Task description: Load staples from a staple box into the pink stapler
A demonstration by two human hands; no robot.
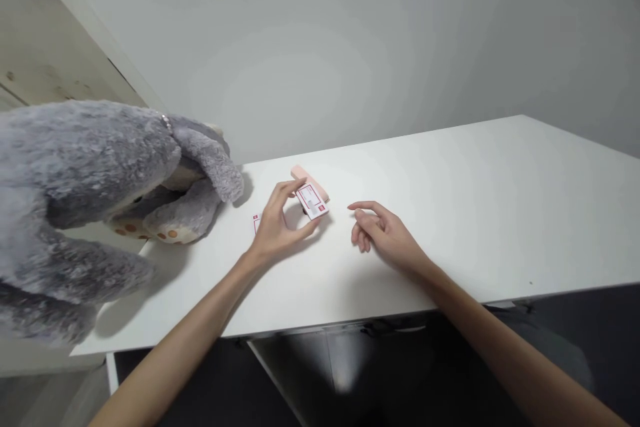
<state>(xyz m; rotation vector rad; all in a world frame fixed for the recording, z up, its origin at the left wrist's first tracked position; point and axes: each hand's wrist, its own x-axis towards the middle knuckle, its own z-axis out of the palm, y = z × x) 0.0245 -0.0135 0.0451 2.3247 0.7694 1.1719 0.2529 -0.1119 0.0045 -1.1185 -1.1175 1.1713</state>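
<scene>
My left hand (276, 220) grips a small flat white card or box (311, 200) by its edges, thumb on the near side and fingers on the far side. The piece has a red border, a grey patch and a red mark at one corner. Just behind it on the table lies a long pink object (300, 173), partly hidden, its kind unclear. A second white piece with red lines (257, 221) shows in part beyond my left wrist. To the right, my right hand (383, 232) hovers over the table, index finger extended, other fingers loosely bent, holding nothing.
A white table (475, 213) stretches out to the right, against a plain wall (350, 47). At the left, a large grey plush toy (90, 147) leans over the table's end. The near table edge runs beneath my forearms, with dark floor below.
</scene>
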